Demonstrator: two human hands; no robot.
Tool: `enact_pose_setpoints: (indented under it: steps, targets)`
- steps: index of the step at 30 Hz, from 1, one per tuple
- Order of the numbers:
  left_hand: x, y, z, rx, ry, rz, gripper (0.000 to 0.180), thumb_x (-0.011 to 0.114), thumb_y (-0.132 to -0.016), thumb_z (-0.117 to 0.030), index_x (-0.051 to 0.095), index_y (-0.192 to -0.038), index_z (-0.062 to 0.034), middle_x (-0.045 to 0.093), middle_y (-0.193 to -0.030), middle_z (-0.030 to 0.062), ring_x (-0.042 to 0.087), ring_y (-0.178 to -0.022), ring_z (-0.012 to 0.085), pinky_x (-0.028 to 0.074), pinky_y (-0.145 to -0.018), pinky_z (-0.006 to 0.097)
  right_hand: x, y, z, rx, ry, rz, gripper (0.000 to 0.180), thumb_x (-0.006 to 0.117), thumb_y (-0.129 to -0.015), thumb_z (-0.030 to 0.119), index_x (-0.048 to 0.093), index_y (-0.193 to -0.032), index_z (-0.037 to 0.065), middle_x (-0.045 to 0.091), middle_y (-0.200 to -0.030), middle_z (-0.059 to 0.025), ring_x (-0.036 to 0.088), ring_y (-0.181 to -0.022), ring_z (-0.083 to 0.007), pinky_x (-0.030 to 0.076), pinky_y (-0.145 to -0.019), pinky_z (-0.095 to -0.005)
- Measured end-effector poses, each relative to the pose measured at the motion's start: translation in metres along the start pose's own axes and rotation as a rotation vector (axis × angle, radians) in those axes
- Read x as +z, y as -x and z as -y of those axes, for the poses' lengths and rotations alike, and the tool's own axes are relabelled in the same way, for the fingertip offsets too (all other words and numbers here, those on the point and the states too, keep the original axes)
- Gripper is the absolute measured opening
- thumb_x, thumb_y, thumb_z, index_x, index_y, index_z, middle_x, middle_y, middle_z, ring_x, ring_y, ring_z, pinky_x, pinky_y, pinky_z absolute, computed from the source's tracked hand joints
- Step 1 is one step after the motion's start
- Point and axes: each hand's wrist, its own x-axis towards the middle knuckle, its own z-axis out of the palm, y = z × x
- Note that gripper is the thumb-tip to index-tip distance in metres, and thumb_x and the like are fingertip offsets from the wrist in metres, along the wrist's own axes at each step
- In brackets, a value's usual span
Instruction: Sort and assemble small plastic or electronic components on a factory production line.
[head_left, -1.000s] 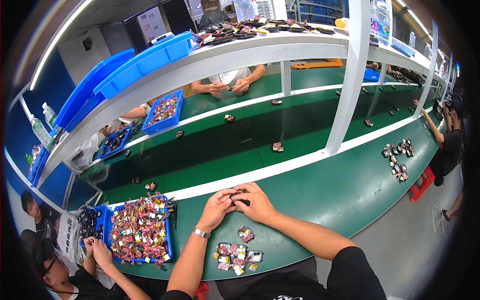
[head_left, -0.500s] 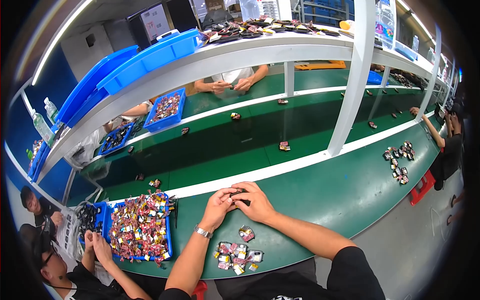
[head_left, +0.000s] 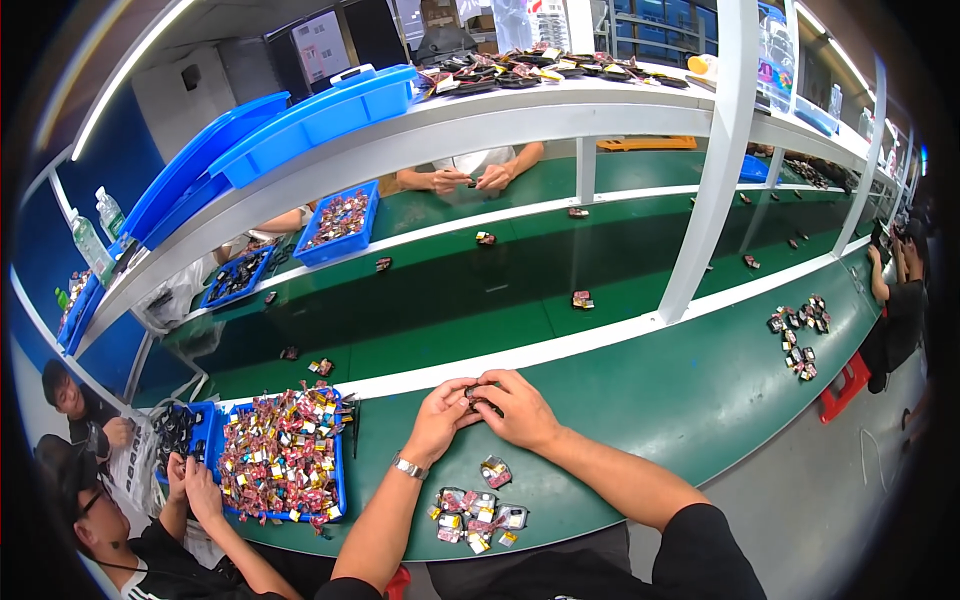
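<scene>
My left hand (head_left: 434, 424) and my right hand (head_left: 522, 414) meet over the green bench. Between their fingertips is a small black casing (head_left: 487, 404), mostly covered by the fingers. Both hands are closed on it. Just below them on the bench lies one small black casing with a red-and-silver insert (head_left: 495, 472). Nearer to me sits a loose cluster of similar pieces (head_left: 480, 516) with white and yellow patches.
Left of my arm stands a blue bin (head_left: 341, 478) heaped with small red, white and yellow parts. A co-worker's hands (head_left: 200, 487) work beside it. Beyond a white rail, scattered pieces lie on the green conveyor belt (head_left: 450, 325). A white post (head_left: 712, 160) rises ahead.
My fingers have shifted slightly around the black casing. The whole view has moved a little. At the far right, a co-worker's hand has drawn back from the bench.
</scene>
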Motion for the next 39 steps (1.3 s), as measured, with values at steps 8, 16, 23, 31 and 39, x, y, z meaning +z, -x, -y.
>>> enact_pose_setpoints:
  steps: [8, 16, 23, 31, 39]
  targets:
    - [0.000, 0.000, 0.001, -0.012, 0.037, -0.001, 0.028, 0.049, -0.098, -0.004, 0.049, -0.126, 0.0000, 0.062, -0.118, 0.0112, 0.062, -0.107, 0.0182, 0.054, -0.092, 0.034, 0.001, 0.000, 0.002, -0.038, 0.102, -0.002, 0.020, 0.071, -0.075, 0.005, 0.066, -0.094, 0.004, 0.061, -0.103, -0.0082, 0.061, -0.094, -0.0262, 0.054, -0.077, -0.0345]
    - [0.009, 0.000, 0.002, 0.031, -0.044, -0.101, 0.025, 0.052, -0.097, -0.005, 0.052, -0.121, 0.0002, 0.063, -0.112, 0.0089, 0.063, -0.103, 0.0160, 0.056, -0.086, 0.032, -0.002, -0.005, -0.004, -0.033, 0.004, 0.004, 0.020, 0.070, -0.076, 0.002, 0.066, -0.095, 0.002, 0.062, -0.102, -0.0086, 0.063, -0.092, -0.0261, 0.054, -0.077, -0.0337]
    - [0.013, 0.000, 0.005, 0.039, -0.139, -0.150, 0.022, 0.052, -0.097, -0.004, 0.053, -0.118, -0.0003, 0.064, -0.107, 0.0080, 0.064, -0.096, 0.0142, 0.058, -0.077, 0.029, 0.000, -0.007, -0.002, 0.352, -0.370, 0.019, 0.017, 0.072, -0.079, 0.001, 0.066, -0.095, 0.000, 0.065, -0.094, -0.0093, 0.066, -0.080, -0.0167, 0.055, -0.070, -0.0276]
    - [0.016, 0.000, 0.005, 0.061, -0.218, -0.165, 0.020, 0.054, -0.095, -0.003, 0.054, -0.115, -0.0024, 0.064, -0.104, 0.0069, 0.063, -0.091, 0.0121, 0.056, -0.074, 0.025, -0.002, -0.008, -0.004, 0.467, -0.357, 0.076, 0.019, 0.073, -0.079, 0.003, 0.066, -0.096, -0.001, 0.068, -0.087, -0.0078, 0.065, -0.075, -0.0123, 0.054, -0.069, -0.0246]
    - [0.015, 0.002, 0.008, 0.081, -0.241, -0.098, 0.020, 0.053, -0.095, -0.002, 0.052, -0.116, -0.0030, 0.063, -0.106, 0.0059, 0.062, -0.092, 0.0103, 0.055, -0.075, 0.024, -0.005, -0.008, -0.005, 0.608, -0.404, 0.106, 0.018, 0.073, -0.078, 0.004, 0.066, -0.094, -0.001, 0.068, -0.082, -0.0059, 0.064, -0.073, -0.0094, 0.054, -0.069, -0.0241]
